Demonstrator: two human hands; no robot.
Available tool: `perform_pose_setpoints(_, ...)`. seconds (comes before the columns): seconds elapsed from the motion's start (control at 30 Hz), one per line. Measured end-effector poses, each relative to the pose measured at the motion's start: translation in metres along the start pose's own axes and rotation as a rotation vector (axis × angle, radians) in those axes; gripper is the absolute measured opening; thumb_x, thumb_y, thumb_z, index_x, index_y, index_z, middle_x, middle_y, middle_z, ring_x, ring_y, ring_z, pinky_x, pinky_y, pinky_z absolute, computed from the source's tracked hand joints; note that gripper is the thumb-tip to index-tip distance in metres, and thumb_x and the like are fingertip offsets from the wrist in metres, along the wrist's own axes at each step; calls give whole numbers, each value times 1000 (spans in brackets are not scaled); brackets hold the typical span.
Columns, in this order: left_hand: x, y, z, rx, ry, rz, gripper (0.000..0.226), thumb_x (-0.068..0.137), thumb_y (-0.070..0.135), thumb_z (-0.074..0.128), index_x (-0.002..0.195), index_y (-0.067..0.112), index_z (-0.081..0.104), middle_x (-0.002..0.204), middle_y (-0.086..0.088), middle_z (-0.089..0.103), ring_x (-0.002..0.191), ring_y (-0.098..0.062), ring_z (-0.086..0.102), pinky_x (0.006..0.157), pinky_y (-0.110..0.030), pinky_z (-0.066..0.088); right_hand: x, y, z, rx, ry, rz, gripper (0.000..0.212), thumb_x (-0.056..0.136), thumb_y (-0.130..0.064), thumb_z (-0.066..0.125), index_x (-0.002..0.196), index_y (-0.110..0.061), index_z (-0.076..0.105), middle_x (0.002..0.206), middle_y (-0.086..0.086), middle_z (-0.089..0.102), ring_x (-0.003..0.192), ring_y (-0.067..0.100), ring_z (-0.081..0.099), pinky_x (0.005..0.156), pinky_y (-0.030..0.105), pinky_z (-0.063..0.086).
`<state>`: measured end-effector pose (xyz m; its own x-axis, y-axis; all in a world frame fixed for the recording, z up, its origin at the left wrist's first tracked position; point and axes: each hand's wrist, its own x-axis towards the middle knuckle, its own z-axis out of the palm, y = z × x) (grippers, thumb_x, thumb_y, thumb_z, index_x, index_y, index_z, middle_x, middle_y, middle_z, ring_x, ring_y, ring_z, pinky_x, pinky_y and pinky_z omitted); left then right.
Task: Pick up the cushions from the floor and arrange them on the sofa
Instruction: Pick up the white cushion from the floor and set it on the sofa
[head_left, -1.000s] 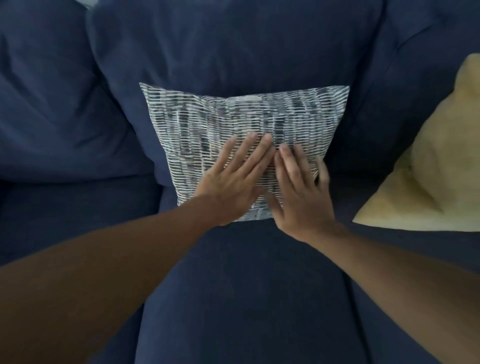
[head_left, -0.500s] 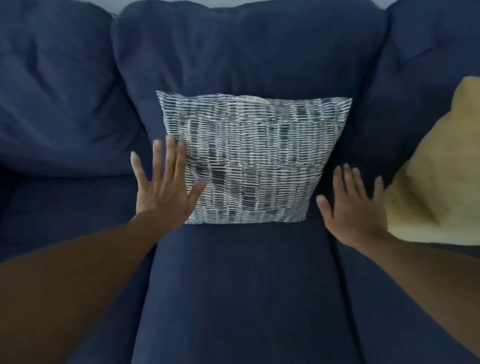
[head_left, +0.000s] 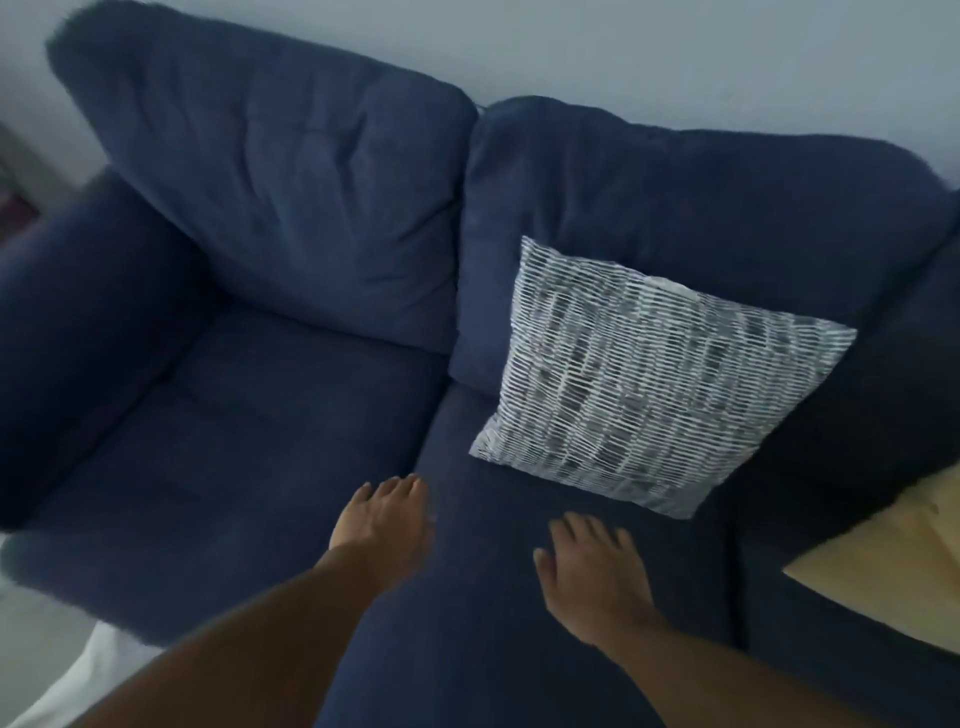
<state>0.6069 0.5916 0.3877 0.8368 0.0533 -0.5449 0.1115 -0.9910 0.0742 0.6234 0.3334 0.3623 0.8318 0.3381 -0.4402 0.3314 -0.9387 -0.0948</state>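
A grey-and-white patterned cushion (head_left: 644, 379) leans upright against the middle back pillow of the dark blue sofa (head_left: 249, 426). A pale yellow cushion (head_left: 893, 566) lies on the right seat, cut off by the frame edge. My left hand (head_left: 384, 525) hovers over the seam between the left and middle seats, fingers loosely together, holding nothing. My right hand (head_left: 592, 571) is over the middle seat below the patterned cushion, fingers spread, holding nothing. Neither hand touches a cushion.
The sofa's left armrest (head_left: 67, 332) and left back pillow (head_left: 291, 182) are in view, with a pale wall (head_left: 675, 57) behind. A strip of light floor (head_left: 47, 644) shows at the lower left.
Both hands have drawn back from the patterned cushion's sides and sit lower over the seat. The view has swung left and tilted, bringing in the left seat and armrest.
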Motion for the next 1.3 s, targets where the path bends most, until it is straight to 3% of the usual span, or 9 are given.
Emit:
perform_pose_setpoints(0.07,-17,-23,3,-45,-3,-52,50,108,41,39,153,20,39,156,3,48,145,-18,43,125,-40,27,10,-32,-11,-15,21,-62,74,94,-54,12,125,-18,69,125,2,69,117,25,64,101,51,48)
perform_pose_setpoints(0.17,-48,-59,10,-120,-14,-139,47,110,47,34,147,20,46,151,2,54,142,-21,48,119,-39,32,21,-84,-23,-79,-27,-161,82,91,-54,-2,134,-21,60,134,0,63,127,23,56,111,48,39)
perform_pose_setpoints(0.27,-84,-99,26,-190,-40,-222,44,110,50,32,139,21,50,145,1,60,136,-22,53,113,-39,37,26,-139,-27,-121,-58,-254,56,108,-50,20,139,-21,57,141,0,61,132,22,52,114,46,36)
perform_pose_setpoints(0.4,-134,-150,53,-308,-29,-337,38,110,51,32,125,21,50,135,0,65,129,-25,58,106,-42,41,22,-211,-18,-145,-144,-410,52,111,-49,26,146,-21,50,150,-1,53,139,21,45,116,43,33)
perform_pose_setpoints(0.6,-216,-217,110,-427,-24,-477,51,108,55,32,149,25,41,152,-1,58,137,-27,55,109,-44,43,-4,-326,3,-230,-228,-585,48,110,-48,27,139,-22,54,144,-3,56,133,20,48,113,41,35)
perform_pose_setpoints(1.03,-341,-333,211,-647,-45,-725,51,107,56,36,145,23,44,147,-3,59,137,-28,54,109,-42,42,-57,-530,50,-373,-362,-734,40,109,-46,29,125,-23,56,137,-1,58,127,25,51,106,43,37)
perform_pose_setpoints(1.3,-369,-379,279,-869,-26,-914,52,109,54,34,147,19,42,147,-6,59,136,-29,55,108,-41,45,-69,-605,85,-448,-455,-825,45,109,-51,29,130,-22,56,142,2,57,134,27,49,108,44,37)
